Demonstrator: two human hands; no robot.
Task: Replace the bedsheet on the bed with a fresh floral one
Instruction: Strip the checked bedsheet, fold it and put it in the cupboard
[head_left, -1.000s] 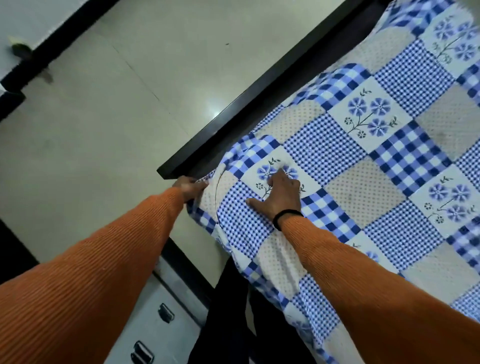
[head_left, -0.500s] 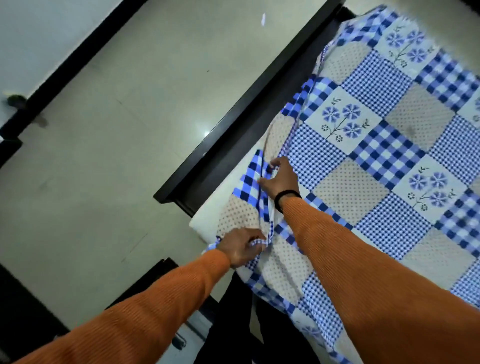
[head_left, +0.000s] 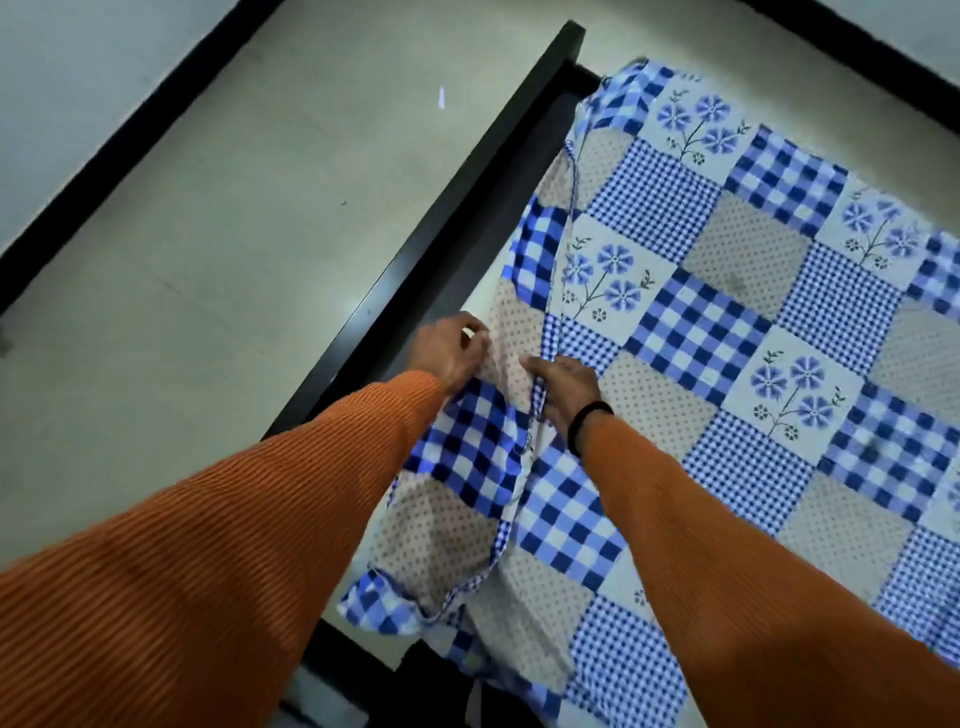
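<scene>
Blue patchwork bedsheet (head_left: 727, 332) covers the bed, near edge peeled back off the dark bed frame (head_left: 441, 249). Left hand (head_left: 452, 353) and right hand (head_left: 563, 387) sit close together, both bunching that loose edge. Thin, light, floppy cloth: it'll drag and fold, not slide. Best grabbed at hem or corner, gathered in handfuls.

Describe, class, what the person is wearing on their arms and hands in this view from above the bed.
Both arms are covered to the wrists by long orange sleeves of ribbed fabric with fine lines running along them. The left hand is bare, with no glove or band in view. The right hand is also bare, and a thin black band circles its wrist just ahead of the cuff.
</scene>
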